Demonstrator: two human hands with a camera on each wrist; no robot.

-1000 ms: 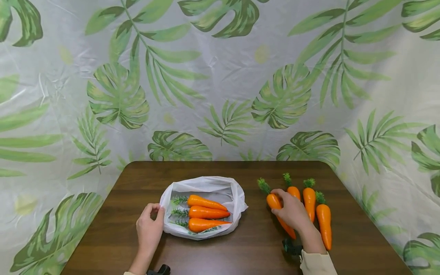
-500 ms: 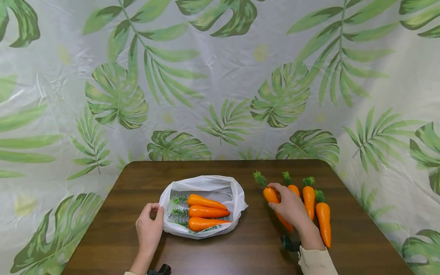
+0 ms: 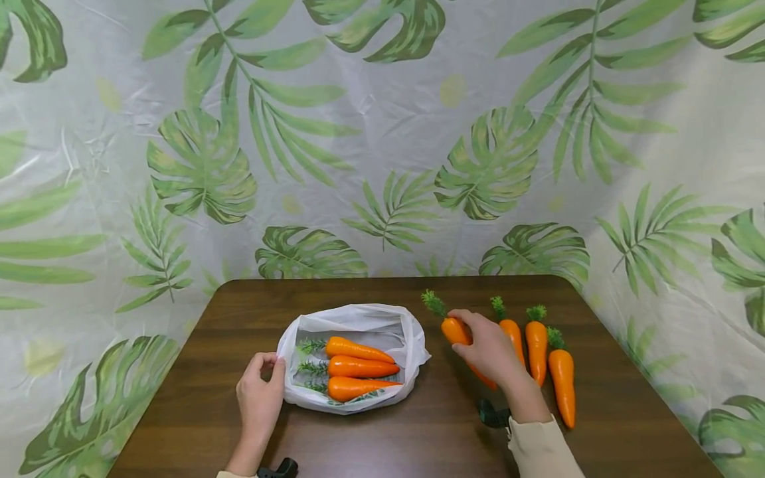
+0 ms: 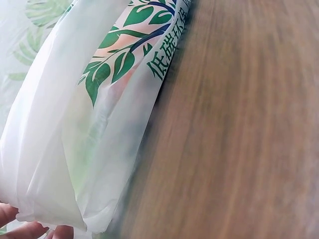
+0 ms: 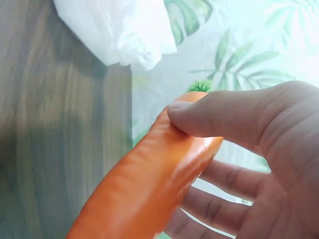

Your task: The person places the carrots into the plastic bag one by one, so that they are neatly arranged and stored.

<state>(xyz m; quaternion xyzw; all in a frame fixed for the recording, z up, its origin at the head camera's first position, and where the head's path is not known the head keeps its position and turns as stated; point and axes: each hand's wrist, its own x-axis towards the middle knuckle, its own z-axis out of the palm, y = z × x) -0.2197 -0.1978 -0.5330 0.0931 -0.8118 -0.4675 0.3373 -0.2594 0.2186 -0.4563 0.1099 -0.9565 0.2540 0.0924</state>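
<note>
Right hand (image 3: 487, 348), right of centre in the head view: thumb and fingers clamped on a held carrot (image 3: 454, 330) near its thick end. Left hand (image 3: 259, 398), lower left of centre: thumb and fingertips pinching the left edge of a white plastic bag (image 3: 358, 319) (green leaf print, per left wrist view). Inside: three bagged carrots (image 3: 361, 367), tips rightward. Three loose carrots (image 3: 537, 348) lie farther right on the brown table (image 3: 382, 445). Leaf-patterned sheet (image 3: 382, 133) fills the upper frame.
</note>
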